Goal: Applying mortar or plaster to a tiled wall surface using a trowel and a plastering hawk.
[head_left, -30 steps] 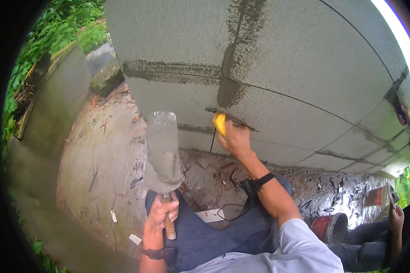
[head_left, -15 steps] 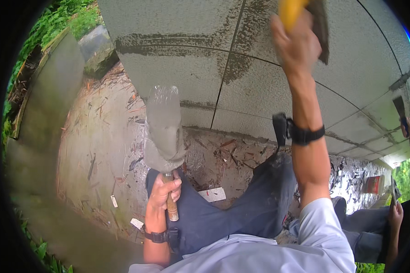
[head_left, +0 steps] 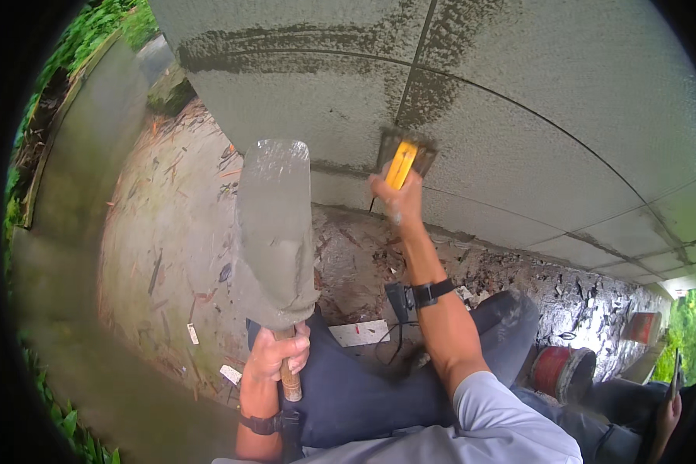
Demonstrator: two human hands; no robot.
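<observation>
Near my lap, my left hand is closed round the wooden handle of a trowel, whose broad grey blade points away from me. A lump of wet grey mortar sits on the blade close to the handle. Farther off, my right hand grips a yellow-handled float. The float's dark flat plate, blurred a little, lies at the slabbed wall over a vertical joint. Dark mortar smears run along the joints above and to the left of it.
Wet ground with leaf litter spreads below the wall. White scraps lie by my legs. Red buckets stand to the right, where another person's hand holds a flat tool. A mossy stone is at far left.
My right hand has brought the float down and left from high on the wall to the lower joint. The trowel stays in my left hand, its blade now facing me more fully.
</observation>
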